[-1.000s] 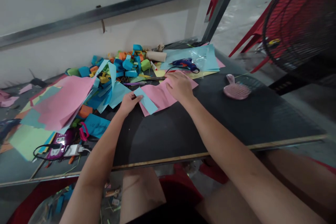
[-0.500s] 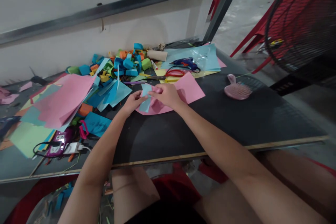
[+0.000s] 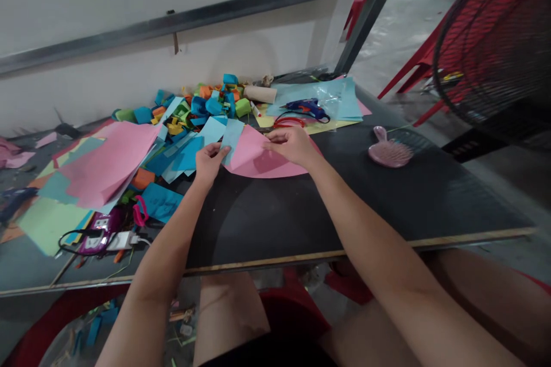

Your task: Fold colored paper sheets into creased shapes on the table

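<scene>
A sheet of pink paper with a curved near edge lies over the dark table in front of me. A light blue paper strip overlaps its left end. My left hand is closed there, pinching the strip between thumb and fingers at its lower left. My right hand pinches the upper part of the pink paper and covers some of its right side. Just behind that hand are red-handled scissors, partly hidden.
Small coloured paper pieces are heaped against the wall. A blue glue gun lies behind my right hand. To the left are a pink sheet pile and a purple power strip; a pink hairbrush and a fan are right.
My hands have moved apart, the left one slightly left and the right one right. Bunched and creased before, the pink paper is now spread flatter between them.
</scene>
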`<state>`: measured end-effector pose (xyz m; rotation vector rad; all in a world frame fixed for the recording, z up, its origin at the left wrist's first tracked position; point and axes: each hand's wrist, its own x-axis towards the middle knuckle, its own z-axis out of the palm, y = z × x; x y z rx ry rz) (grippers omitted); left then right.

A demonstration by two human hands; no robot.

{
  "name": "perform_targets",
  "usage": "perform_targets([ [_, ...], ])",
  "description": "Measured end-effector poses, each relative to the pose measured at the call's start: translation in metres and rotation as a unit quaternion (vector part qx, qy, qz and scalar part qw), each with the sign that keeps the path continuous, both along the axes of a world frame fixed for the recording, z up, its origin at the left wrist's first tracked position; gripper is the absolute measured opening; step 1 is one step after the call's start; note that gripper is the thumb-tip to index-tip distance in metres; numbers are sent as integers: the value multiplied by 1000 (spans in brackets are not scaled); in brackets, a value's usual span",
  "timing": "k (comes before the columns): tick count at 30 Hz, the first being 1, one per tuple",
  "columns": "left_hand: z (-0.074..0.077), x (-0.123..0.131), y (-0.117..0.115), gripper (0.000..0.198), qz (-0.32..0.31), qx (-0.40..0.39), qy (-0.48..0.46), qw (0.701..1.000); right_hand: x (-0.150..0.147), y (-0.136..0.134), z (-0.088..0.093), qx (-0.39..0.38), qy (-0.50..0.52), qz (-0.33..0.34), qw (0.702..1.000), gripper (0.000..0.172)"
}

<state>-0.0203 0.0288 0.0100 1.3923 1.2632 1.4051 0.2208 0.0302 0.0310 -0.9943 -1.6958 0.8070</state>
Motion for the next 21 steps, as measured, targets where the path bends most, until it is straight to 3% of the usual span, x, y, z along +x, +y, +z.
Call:
perform_targets([
  [6, 10, 3, -3, 48, -5, 25, -39, 999, -13, -4, -2, 52, 5, -92, 994, 33],
  [9, 14, 1, -6, 48, -101, -4, 4, 995, -17, -7, -1, 92, -10, -121, 988, 31],
  [12, 17, -7, -5, 36, -193, -53, 111, 973, -13, -5, -4, 123, -53, -114, 984, 31],
  [14, 26, -14, -2, 28, -145, -43, 160, 975, -8, 1, -11, 144, -90, -100, 980, 49],
  [16, 45, -20, 1, 24, -14, 20, 176, 984, -5, 8, -21, 162, -133, -84, 974, 82],
  [18, 76, -21, 0, 18, 117, 120, 194, 967, -3, 15, -29, 171, -178, -72, 966, 107],
  [19, 94, -20, -4, 15, 146, 163, 213, 952, -3, 18, -32, 174, -195, -71, 963, 113],
  [21, 127, -12, -16, 15, 146, 248, 277, 917, -3, 21, -36, 174, -212, -84, 958, 114],
])
